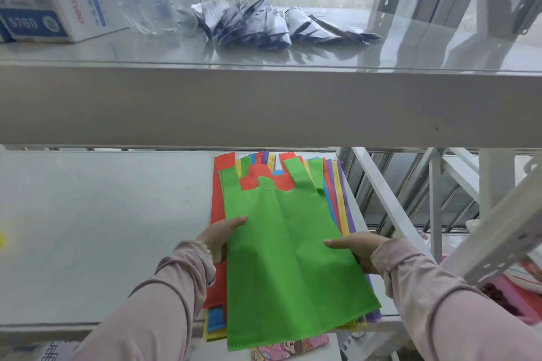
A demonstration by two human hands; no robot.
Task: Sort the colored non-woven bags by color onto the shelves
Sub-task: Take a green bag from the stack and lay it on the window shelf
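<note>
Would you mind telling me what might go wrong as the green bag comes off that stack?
1. The green bag, held at both sides by the left hand and right hand, lies on a mixed stack whose near end overhangs the shelf edge; pulling it may drag lower bags off.
2. The left hand's fingers seem to reach under the green bag onto the red bag, so two colors might lift together.

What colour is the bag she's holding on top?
Green bag, clearest in the head view.
</note>
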